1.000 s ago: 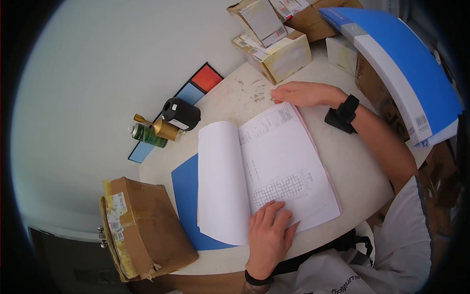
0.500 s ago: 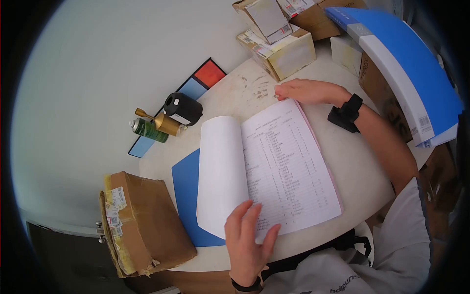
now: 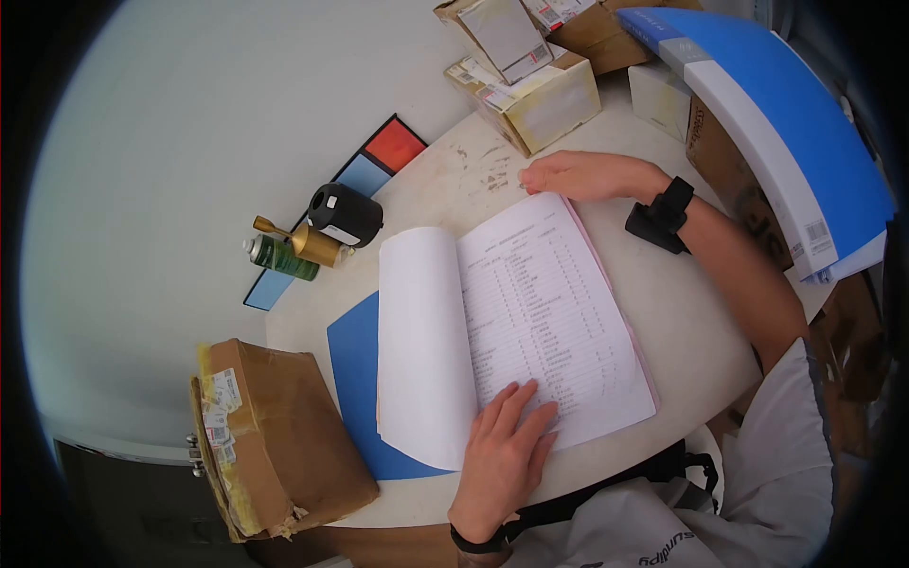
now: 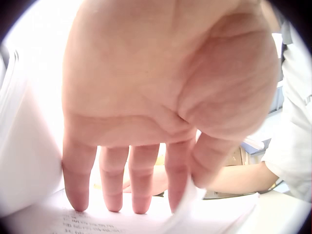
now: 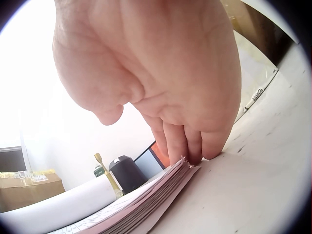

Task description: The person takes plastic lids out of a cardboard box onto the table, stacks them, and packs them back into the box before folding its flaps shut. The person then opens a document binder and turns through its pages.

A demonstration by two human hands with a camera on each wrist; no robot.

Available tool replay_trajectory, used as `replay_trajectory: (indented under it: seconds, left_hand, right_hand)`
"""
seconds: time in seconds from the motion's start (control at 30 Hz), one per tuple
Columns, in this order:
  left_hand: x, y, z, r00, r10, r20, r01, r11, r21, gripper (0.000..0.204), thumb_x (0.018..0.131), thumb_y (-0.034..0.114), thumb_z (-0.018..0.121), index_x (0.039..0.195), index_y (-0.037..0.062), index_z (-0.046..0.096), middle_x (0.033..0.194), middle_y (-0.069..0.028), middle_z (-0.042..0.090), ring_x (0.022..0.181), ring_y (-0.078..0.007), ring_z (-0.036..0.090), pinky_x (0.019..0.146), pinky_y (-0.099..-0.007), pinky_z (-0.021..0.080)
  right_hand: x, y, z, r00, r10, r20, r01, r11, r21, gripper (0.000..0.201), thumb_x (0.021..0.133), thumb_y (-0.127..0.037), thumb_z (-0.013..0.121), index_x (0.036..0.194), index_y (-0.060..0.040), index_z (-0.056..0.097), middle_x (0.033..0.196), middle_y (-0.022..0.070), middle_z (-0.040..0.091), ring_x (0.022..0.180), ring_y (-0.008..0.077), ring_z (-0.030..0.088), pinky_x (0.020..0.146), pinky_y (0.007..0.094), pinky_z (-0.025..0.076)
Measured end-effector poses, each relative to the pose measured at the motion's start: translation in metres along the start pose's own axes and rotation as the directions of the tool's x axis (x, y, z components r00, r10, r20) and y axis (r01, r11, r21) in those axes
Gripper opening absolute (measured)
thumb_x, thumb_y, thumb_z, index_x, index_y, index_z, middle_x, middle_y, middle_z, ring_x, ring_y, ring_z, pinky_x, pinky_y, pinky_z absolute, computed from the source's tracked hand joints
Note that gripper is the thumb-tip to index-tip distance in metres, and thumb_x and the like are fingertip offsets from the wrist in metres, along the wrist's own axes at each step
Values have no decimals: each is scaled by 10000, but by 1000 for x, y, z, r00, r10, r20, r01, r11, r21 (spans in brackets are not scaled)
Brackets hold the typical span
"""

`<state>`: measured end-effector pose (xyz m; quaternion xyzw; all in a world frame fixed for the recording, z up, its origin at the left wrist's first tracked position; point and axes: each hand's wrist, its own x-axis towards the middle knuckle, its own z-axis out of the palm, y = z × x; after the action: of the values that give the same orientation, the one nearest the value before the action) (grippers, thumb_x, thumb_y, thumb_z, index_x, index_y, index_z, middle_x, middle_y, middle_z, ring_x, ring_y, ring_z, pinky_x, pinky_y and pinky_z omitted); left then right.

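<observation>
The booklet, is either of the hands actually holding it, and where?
Neither grips it. The left hand lies flat on the near edge of the booklet; the right hand touches its far corner.

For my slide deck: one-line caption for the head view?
Left hand presses an open document flat while right hand steadies its far corner.

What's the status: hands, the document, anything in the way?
Left hand flat on the open document, thumb lifting a page edge. Right hand fingertips at its far corner. Nothing lying on the pages.

Left hand (image 3: pixel 502 454) back on page (image 3: pixel 544 312).
</observation>
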<state>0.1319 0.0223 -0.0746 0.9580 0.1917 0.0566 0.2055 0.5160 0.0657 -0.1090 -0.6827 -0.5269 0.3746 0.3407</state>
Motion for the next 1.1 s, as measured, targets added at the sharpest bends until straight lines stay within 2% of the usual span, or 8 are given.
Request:
replay_trajectory:
  seconds: [0.2,0.3,0.37,0.43,0.53,0.67,0.87,1.1]
  left_hand:
    - [-3,7,-1,936,-254,-242,241,967,-80,159,847,69,792,992,29,737,976,-131,727,882,-361,675,789,-444,531]
    - [-14,-14,-14,691,-424,-585,444,888,-118,149,827,61,774,935,-17,709,863,-173,675,804,-389,642,716,-460,502]
    - [-31,-43,-35,543,-534,-648,507,824,-254,193,811,-26,697,999,-61,669,1027,-186,651,893,-371,631,812,-475,511]
    - [-64,-78,-37,536,-352,-767,632,770,88,302,800,-73,672,1098,-34,651,1219,-189,594,1012,-354,617,892,-476,507]
    - [-47,-36,-40,424,-347,-837,582,812,-42,376,785,-89,668,1152,-13,639,1257,-148,570,1078,-276,597,950,-425,492]
    - [-13,12,-20,959,-124,-254,116,992,-47,564,767,150,900,1270,43,668,1369,-194,614,1249,-394,596,1052,-458,489]
    - [3,15,6,999,-50,3,49,992,115,740,723,373,924,1353,85,662,1472,-153,574,1372,-392,527,1109,-511,450]
    - [6,9,5,995,-16,-98,11,999,-45,287,871,132,804,1137,42,745,1190,-146,716,1090,-373,674,925,-444,546]
  right_hand:
    - [-4,-7,2,999,16,-31,-16,1000,-6,575,1123,-515,458,1289,0,655,1273,71,673,1187,163,574,1079,299,431]
    - [0,5,4,998,-10,-58,9,1000,-17,580,1125,-510,449,1310,2,647,1294,78,673,1193,176,580,1082,305,432]
    - [-2,1,4,998,5,-60,-5,1000,-8,585,1126,-507,446,1332,5,640,1316,85,671,1216,182,581,1092,308,428]
    - [-5,-4,1,998,16,-67,-15,1000,6,591,1127,-505,443,1353,7,633,1338,92,669,1239,189,581,1103,310,425]
    - [-4,-6,2,998,54,-39,-54,998,-13,609,1126,-506,442,1395,12,615,1387,108,655,1296,199,572,1128,317,413]
    - [3,6,4,1000,14,-20,-14,1000,-1,571,1131,-477,448,1372,9,625,1366,107,657,1266,197,578,1117,316,419]
    - [-1,3,1,998,-52,-30,50,998,-48,510,1131,-447,470,1307,-2,645,1267,82,668,1187,182,582,1071,316,445]
    - [-2,1,0,999,-46,8,47,998,-40,511,1126,-454,486,1312,-10,655,1252,75,677,1172,173,584,1056,318,454]
